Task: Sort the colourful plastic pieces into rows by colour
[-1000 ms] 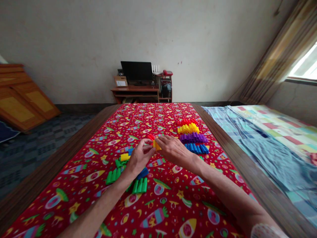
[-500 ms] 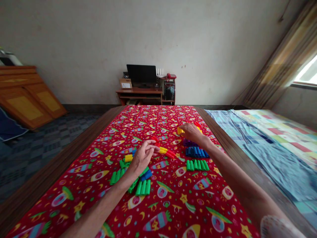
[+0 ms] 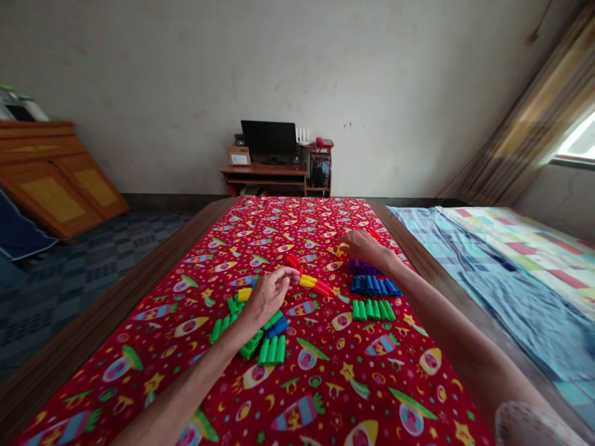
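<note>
A person's left hand (image 3: 269,292) reaches to the centre of the frame, fingertips drawn close beside a chain of red and yellow blocks (image 3: 307,281); whether they pinch it cannot be told. The right hand (image 3: 360,246), right of centre, bends over a yellow block (image 3: 342,249) at its fingertips, its hold hidden by the hand itself. That hand blocks part of the view of the red blocks (image 3: 373,234) beyond and the purple blocks (image 3: 360,267) nearer. Blue blocks (image 3: 374,285) and green blocks (image 3: 373,310) line up below. Left of centre, the left forearm crosses in front of a mostly green cluster (image 3: 272,350). All lie on a rocket-print red cloth (image 3: 337,371). A monitor (image 3: 268,140) and cardboard box (image 3: 239,156) sit on a desk (image 3: 264,170) at upper centre; a wooden cabinet (image 3: 60,186) stands at left, a curtain (image 3: 520,124) hangs upper right.
</note>
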Demonstrator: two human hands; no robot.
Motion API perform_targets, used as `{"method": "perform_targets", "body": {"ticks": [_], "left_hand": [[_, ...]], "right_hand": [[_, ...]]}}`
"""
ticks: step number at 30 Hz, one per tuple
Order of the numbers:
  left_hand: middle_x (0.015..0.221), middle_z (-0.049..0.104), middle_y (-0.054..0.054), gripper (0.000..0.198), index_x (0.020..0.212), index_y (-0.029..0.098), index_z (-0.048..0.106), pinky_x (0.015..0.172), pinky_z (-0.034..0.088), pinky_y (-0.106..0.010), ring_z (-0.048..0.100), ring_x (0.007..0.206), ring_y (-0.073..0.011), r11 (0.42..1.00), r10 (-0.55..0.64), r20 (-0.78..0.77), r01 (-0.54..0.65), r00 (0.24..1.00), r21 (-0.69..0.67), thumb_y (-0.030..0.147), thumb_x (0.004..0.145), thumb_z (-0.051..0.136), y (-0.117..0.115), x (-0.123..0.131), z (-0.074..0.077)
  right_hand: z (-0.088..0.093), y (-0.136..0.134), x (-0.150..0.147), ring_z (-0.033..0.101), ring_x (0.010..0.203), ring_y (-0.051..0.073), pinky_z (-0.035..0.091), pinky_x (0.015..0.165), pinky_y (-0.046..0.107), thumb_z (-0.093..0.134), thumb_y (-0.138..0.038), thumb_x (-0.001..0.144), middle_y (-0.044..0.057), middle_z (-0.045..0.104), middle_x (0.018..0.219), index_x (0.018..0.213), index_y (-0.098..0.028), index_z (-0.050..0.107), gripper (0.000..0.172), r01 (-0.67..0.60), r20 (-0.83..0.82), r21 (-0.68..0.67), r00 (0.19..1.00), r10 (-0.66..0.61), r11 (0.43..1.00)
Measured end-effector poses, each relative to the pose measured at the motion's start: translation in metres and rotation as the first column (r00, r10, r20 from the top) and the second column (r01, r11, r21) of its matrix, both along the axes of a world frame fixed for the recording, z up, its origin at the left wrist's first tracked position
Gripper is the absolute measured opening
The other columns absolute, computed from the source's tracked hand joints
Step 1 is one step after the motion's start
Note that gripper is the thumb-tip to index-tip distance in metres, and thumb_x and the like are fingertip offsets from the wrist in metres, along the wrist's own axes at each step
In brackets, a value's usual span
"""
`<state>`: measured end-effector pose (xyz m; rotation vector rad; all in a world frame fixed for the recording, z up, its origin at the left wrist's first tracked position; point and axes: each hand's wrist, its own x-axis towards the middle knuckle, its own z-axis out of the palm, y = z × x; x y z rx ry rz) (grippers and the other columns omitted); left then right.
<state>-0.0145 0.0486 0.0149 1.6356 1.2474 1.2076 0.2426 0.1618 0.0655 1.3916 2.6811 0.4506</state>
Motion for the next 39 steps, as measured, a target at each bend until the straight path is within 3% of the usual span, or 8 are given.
{"method": "perform_targets", "body": {"ticks": [7,12,17,21,24,29,35,39], "left_hand": [[0.084,0.076,-0.005,0.022,0.084,0.021,0.07,0.077,0.056,-0.033,0.071,0.08,-0.0229,0.998,0.056,-0.16,-0.05,0.986,0.041,0.03,0.079,0.05,0.001,-0.007,0.002],[0.084,0.076,-0.004,0.024,0.088,0.022,0.071,0.074,0.056,-0.031,0.071,0.077,-0.0226,0.996,0.072,-0.256,-0.054,0.964,0.077,0.027,0.081,0.048,0.001,-0.009,0.004],[0.1,0.075,-0.009,0.029,0.101,0.019,0.067,0.084,0.054,-0.034,0.07,0.093,-0.0243,0.988,0.088,-0.233,-0.055,0.968,0.144,0.034,0.083,0.05,0.004,-0.008,-0.006],[0.082,0.073,-0.007,0.039,0.102,0.015,0.065,0.066,0.055,-0.032,0.07,0.077,-0.0242,0.999,0.046,-0.175,-0.043,0.984,0.02,0.045,0.077,0.061,0.006,-0.009,-0.013],[0.068,0.07,-0.003,0.041,0.092,0.014,0.066,0.057,0.052,-0.028,0.067,0.063,-0.0204,0.986,0.034,0.018,-0.031,0.999,-0.162,0.047,0.068,0.071,0.008,-0.01,-0.014],[0.075,0.073,-0.004,0.052,0.089,0.015,0.062,0.073,0.057,-0.033,0.071,0.074,-0.0212,0.946,0.122,0.378,0.008,0.918,-0.323,0.046,0.053,0.085,0.006,-0.006,-0.009],[0.078,0.074,-0.004,0.049,0.092,0.015,0.061,0.074,0.057,-0.033,0.072,0.076,-0.0214,0.941,0.069,0.338,0.051,0.939,-0.334,0.046,0.06,0.081,0.001,-0.001,-0.009],[0.074,0.073,-0.004,0.044,0.089,0.016,0.063,0.07,0.056,-0.033,0.071,0.072,-0.0216,0.979,0.075,0.239,-0.025,0.968,-0.205,0.051,0.066,0.072,0.008,-0.003,-0.016]], "right_hand": [[-0.006,-0.045,-0.059,0.065,0.075,0.017,0.041,0.062,0.024,0.046,-0.026,0.097,0.01,0.072,0.085,0.099,-0.016,0.069,0.025,-0.218,-0.113,-0.119,0.972,0.205,0.969],[-0.022,-0.069,-0.087,0.067,0.087,0.024,0.048,0.066,0.029,0.059,-0.033,0.09,0.014,0.071,0.097,0.103,-0.014,0.069,0.025,-0.169,-0.089,-0.156,0.984,0.157,0.973],[-0.022,-0.075,-0.081,0.064,0.098,0.022,0.049,0.079,0.03,0.057,-0.017,0.089,0.014,0.069,0.108,0.117,-0.013,0.063,0.029,-0.241,-0.246,-0.143,0.948,0.201,0.96],[-0.024,-0.077,-0.082,0.063,0.091,0.017,0.047,0.072,0.025,0.05,-0.007,0.088,0.008,0.069,0.105,0.129,-0.022,0.057,0.044,-0.355,-0.415,-0.129,0.867,0.275,0.926],[-0.026,-0.08,-0.088,0.063,0.088,0.017,0.045,0.067,0.025,0.047,-0.007,0.089,0.008,0.068,0.104,0.133,-0.024,0.053,0.047,-0.336,-0.42,-0.117,0.87,0.26,0.935],[-0.026,-0.091,-0.096,0.06,0.1,0.023,0.048,0.079,0.033,0.052,-0.024,0.094,0.015,0.062,0.117,0.127,-0.014,0.051,0.035,-0.259,-0.415,0.005,0.878,0.238,0.966],[-0.022,-0.091,-0.099,0.061,0.093,0.022,0.048,0.082,0.035,0.046,-0.018,0.096,0.013,0.065,0.101,0.105,-0.012,0.058,0.016,-0.287,-0.326,0.035,0.902,0.282,0.957],[-0.013,-0.065,-0.068,0.058,0.103,0.024,0.047,0.088,0.036,0.05,-0.017,0.093,0.014,0.064,0.111,0.111,-0.013,0.058,0.02,-0.147,-0.354,0.065,0.921,0.16,0.987]]}}
